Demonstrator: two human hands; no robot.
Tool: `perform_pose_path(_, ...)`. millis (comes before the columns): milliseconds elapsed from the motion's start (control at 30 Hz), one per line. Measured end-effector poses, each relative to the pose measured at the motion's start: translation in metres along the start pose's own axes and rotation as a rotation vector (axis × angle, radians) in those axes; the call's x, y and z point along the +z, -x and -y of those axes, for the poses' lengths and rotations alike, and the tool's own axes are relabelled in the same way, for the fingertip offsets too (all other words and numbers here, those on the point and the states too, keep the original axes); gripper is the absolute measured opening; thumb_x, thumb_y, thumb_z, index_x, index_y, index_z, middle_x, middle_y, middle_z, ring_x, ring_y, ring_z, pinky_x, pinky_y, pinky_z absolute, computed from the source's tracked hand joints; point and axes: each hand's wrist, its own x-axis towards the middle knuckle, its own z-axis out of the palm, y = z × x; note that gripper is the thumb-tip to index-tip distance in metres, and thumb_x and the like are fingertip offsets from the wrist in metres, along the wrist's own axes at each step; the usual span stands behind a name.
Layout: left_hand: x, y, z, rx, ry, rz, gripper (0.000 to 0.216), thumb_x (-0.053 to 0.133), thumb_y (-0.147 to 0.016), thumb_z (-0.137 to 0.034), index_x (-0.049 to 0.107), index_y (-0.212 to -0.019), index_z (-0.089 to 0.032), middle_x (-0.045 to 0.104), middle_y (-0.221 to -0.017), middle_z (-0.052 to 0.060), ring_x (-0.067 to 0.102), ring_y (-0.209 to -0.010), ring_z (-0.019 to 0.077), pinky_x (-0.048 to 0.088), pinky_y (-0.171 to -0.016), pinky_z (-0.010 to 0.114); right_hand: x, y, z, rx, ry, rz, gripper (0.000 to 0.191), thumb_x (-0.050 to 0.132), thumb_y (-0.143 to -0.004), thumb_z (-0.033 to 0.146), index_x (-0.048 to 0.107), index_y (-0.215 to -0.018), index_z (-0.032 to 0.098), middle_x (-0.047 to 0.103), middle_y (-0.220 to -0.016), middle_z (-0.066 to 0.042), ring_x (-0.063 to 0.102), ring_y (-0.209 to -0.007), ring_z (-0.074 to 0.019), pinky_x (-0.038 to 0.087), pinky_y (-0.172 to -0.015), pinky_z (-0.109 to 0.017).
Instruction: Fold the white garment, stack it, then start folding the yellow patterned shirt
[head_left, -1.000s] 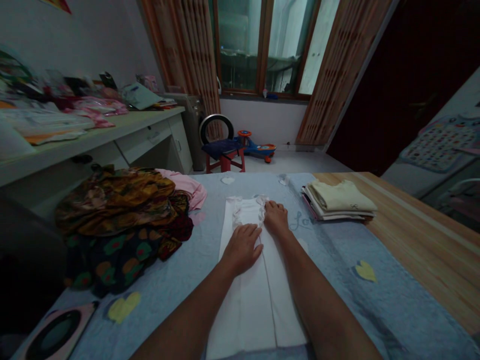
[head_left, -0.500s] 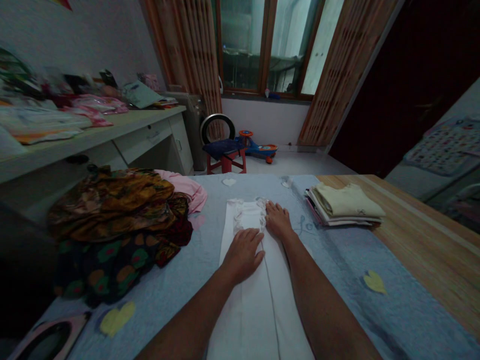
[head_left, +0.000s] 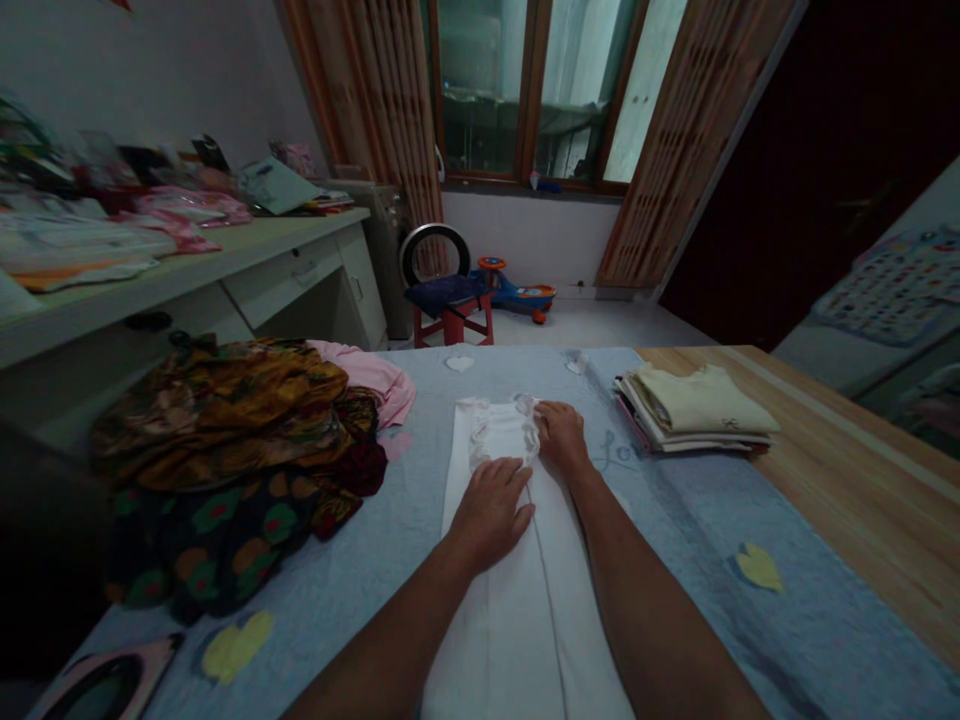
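The right hand has curled inward against the ruffled white garment.

The white, smooth-looking fabric garment, folded into a long, narrow panel, lay flat on the pale blue cloth spread over the surface, its length running away from the near side. At its far end, gathered, pale ruffled trim ran along both sides of a plain white patch. A long, straight fold edge stretched down the panel right of its middle, and the near end passed out of view.
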Motion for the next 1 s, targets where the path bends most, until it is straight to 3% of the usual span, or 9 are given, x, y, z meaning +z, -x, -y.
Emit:
perform_pose_path(100,-0.001,0.000,0.000,0.000,0.002,0.008,0.046,0.056,-0.091,-0.031,0.049,-0.136,-0.024,0.050,-0.145,0.009,0.040,-0.138,0.0268,0.027,-0.117,0.051,0.001,0.001,0.001,-0.018,-0.007,0.038,0.038,0.043,-0.094,0.020,0.064,-0.125,0.024,0.062,-0.135,-0.005,0.052,-0.120,-0.0204,0.035,-0.103,-0.033)
perform_pose_path(300,-0.002,0.000,-0.001,-0.007,-0.003,0.011,0.046,0.056,-0.090,-0.031,0.050,-0.136,-0.023,0.051,-0.145,0.010,0.041,-0.137,0.0274,0.028,-0.117,0.051,0.005,0.001,0.002,-0.027,0.055,0.129,0.044,0.038,-0.097,0.026,0.054,-0.138,0.025,0.052,-0.147,-0.004,0.047,-0.129,-0.0214,0.032,-0.108,-0.034)
perform_pose_path(567,-0.004,-0.001,-0.003,-0.007,0.008,0.009,0.046,0.057,-0.090,-0.030,0.050,-0.135,-0.023,0.052,-0.143,0.010,0.042,-0.136,0.0267,0.029,-0.117,0.051,0.004,0.005,0.009,0.016,0.129,0.253,0.059,0.029,-0.100,0.043,0.031,-0.154,0.020,0.026,-0.162,-0.008,0.024,-0.146,-0.0309,0.019,-0.115,-0.053)
perform_pose_path(700,-0.005,-0.001,-0.003,-0.006,0.017,0.002,0.046,0.057,-0.090,-0.030,0.050,-0.135,-0.023,0.053,-0.142,0.010,0.043,-0.135,0.0269,0.029,-0.116,0.051,0.005,0.005,0.011,0.041,0.149,0.283,0.062,0.027,-0.100,0.047,0.027,-0.155,0.020,0.020,-0.164,-0.008,0.019,-0.148,-0.0319,0.018,-0.115,-0.055)
perform_pose_path(833,-0.005,0.000,-0.003,-0.008,0.010,0.001,0.046,0.058,-0.090,-0.031,0.051,-0.134,-0.022,0.053,-0.142,0.009,0.043,-0.135,0.0264,0.029,-0.117,0.049,0.005,0.004,0.010,0.059,0.140,0.227,0.060,0.029,-0.100,0.046,0.031,-0.153,0.020,0.027,-0.161,-0.010,0.024,-0.146,-0.0323,0.020,-0.114,-0.054)
perform_pose_path(1000,-0.004,0.000,-0.002,-0.004,0.000,0.000,0.047,0.058,-0.090,-0.031,0.051,-0.135,-0.021,0.052,-0.143,0.010,0.044,-0.134,0.0267,0.027,-0.118,0.049,0.000,0.002,0.008,0.018,0.064,0.043,0.043,0.032,-0.101,0.030,0.058,-0.133,0.021,0.053,-0.144,-0.009,0.043,-0.130,-0.0248,0.029,-0.109,-0.039)
